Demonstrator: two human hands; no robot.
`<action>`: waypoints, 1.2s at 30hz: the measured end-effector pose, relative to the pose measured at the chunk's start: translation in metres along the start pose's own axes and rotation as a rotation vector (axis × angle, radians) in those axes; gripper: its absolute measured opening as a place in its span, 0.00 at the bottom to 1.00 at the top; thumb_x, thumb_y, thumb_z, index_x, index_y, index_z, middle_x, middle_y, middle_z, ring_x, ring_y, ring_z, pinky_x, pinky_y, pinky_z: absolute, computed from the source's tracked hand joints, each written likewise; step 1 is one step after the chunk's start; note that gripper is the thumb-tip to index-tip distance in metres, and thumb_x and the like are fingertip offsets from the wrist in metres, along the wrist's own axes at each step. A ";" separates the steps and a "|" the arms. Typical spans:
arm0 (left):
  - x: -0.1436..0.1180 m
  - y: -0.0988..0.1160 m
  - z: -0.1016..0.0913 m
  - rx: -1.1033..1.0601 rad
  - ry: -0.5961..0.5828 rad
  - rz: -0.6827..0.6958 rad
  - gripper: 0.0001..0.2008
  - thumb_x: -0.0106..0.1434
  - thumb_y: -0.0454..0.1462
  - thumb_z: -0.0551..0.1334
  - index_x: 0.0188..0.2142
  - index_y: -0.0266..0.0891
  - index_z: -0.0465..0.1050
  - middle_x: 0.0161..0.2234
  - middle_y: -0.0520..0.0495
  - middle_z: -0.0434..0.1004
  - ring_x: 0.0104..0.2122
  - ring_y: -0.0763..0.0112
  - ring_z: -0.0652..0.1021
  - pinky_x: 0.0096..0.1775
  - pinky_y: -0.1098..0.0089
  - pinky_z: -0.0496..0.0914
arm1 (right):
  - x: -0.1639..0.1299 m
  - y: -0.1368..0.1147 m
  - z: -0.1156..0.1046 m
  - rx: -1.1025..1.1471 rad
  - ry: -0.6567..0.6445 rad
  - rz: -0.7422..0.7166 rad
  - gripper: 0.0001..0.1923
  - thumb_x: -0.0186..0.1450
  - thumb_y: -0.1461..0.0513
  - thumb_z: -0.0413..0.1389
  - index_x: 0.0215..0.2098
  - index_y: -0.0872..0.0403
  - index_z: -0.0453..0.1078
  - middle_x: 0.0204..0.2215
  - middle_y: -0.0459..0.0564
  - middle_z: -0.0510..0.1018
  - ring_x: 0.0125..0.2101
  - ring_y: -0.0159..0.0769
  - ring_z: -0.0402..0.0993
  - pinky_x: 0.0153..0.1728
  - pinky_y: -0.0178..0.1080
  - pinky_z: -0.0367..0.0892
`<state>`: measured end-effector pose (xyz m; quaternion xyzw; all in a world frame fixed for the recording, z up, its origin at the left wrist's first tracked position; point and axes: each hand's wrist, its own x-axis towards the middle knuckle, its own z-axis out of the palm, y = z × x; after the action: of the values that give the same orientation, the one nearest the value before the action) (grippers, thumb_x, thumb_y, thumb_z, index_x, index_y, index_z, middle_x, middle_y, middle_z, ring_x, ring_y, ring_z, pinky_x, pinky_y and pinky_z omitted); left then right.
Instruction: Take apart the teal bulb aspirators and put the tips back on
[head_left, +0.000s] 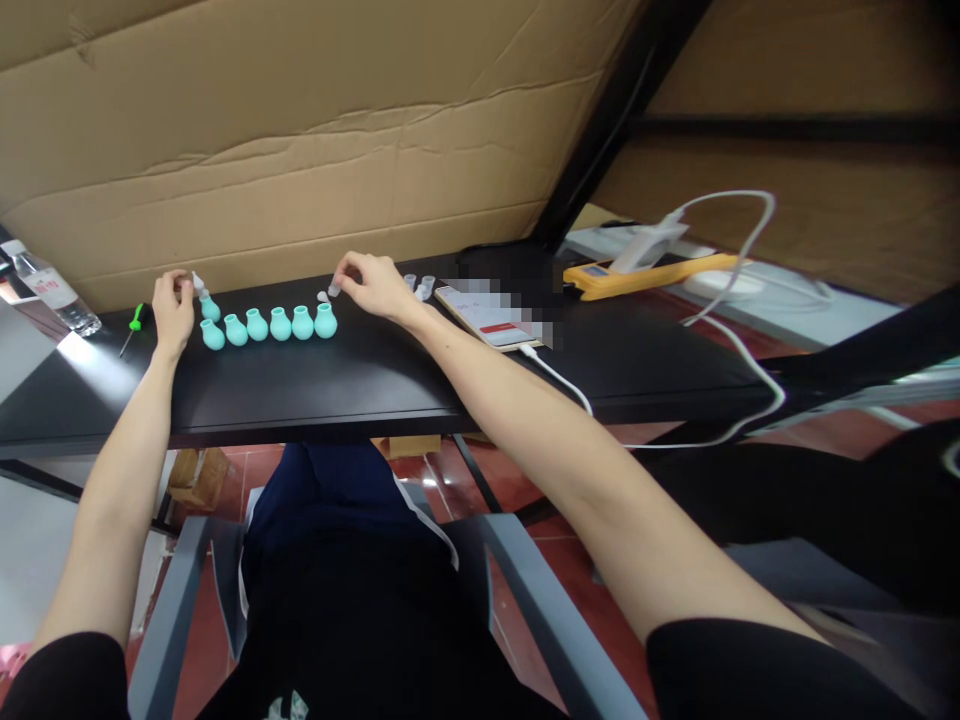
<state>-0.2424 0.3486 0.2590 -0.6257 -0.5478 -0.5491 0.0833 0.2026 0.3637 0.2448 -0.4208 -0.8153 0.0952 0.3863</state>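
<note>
Well, step in hand: fitting small clear tips onto teal rubber bulbs, judging by what each hand holds.
Left hand: the left hand [172,305] sits at the left of the frame on the black tabletop [390,370]; its fingers are pinched on a teal bulb with a clear tip [205,300] at the left end of the row.
Right hand: the right hand [371,285] rests just above the right end of the row; thumb and forefinger are pressed together on a small clear tip [334,289], with another pale piece [322,297] lying just beside it.
Row of bulbs: six teal bulbs [268,326] stand upright in a line between the two hands, necks up and, as far as I can tell, without tips.
Spare parts: a few more clear caps [418,286] stand just right of the right hand, near a phone [484,318] on its white cable [559,380].
Doing it well: I would keep the bulb steady and upright, bring the tip down straight over the neck, and press without squeezing the bulb out of shape.
Watch for: the tips are tiny and clear against a dark top, so easy to drop or lose; the standing bulbs are close together and could topple at a nudge from a wrist.
Other things: a green-handled tool [133,322] and a water bottle [52,292] lie at far left, a yellow device [637,275] at upper right.
</note>
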 end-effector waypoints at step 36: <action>-0.003 -0.002 0.001 -0.025 -0.041 0.004 0.32 0.77 0.71 0.67 0.53 0.47 0.82 0.53 0.38 0.82 0.61 0.44 0.84 0.75 0.44 0.77 | -0.005 -0.013 0.002 0.633 -0.197 -0.103 0.13 0.64 0.51 0.71 0.34 0.46 0.73 0.37 0.50 0.90 0.43 0.51 0.88 0.55 0.54 0.83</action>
<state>-0.2429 0.3482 0.2548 -0.6389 -0.5414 -0.5427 0.0652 0.1950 0.3523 0.2475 -0.2270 -0.7990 0.3642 0.4212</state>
